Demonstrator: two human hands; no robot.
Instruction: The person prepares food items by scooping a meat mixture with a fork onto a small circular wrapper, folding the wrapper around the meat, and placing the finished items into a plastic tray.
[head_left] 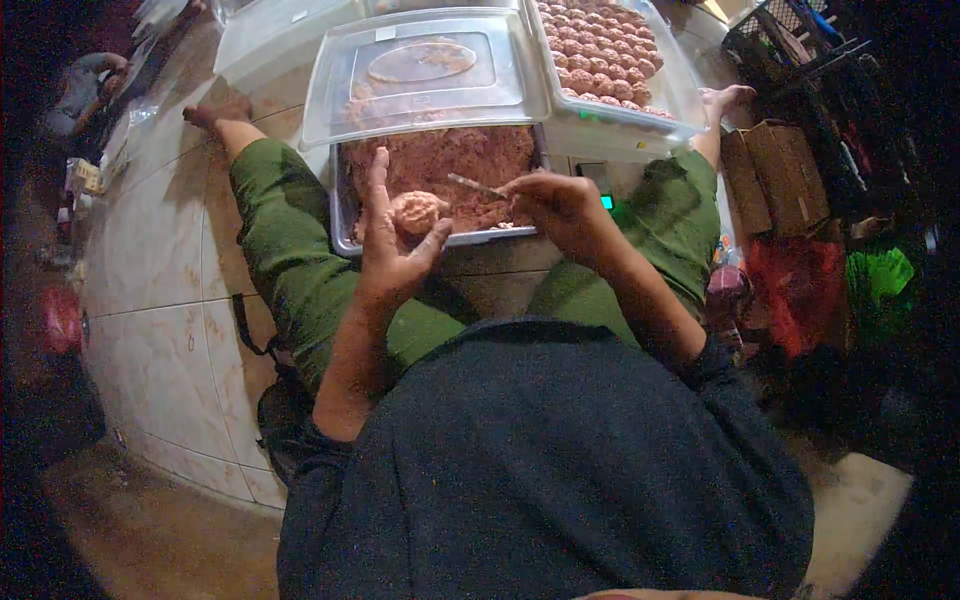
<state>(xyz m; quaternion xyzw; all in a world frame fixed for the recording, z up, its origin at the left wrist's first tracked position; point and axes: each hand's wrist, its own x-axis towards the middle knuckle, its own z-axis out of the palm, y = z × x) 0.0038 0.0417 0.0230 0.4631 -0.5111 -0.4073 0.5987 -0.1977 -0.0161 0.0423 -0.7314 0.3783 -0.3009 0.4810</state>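
Note:
My left hand [389, 240] cradles a pinkish-brown dough ball [418, 212] with a bumpy, ridged surface; the index finger points up and the thumb lies along the ball's near side. To its right, my right hand [553, 205] pinches a slim, pale, metal-looking tool [477, 187] whose tip points left toward the ball, apart from it. Whether the tool has one prong or two is too small to tell. Below both hands, between my legs, stands a tub [346, 243] of reddish-brown, crumbly mixture [470, 150].
A clear plastic lid [320, 110] overlaps the tub's far edge. Beyond at right, a clear tray [640, 125] bears rows of similar balls [600, 60]. A small device with a lit green display [606, 202] lies beside the tub. Cardboard boxes [780, 175] stand right; another person [85, 95] is far left.

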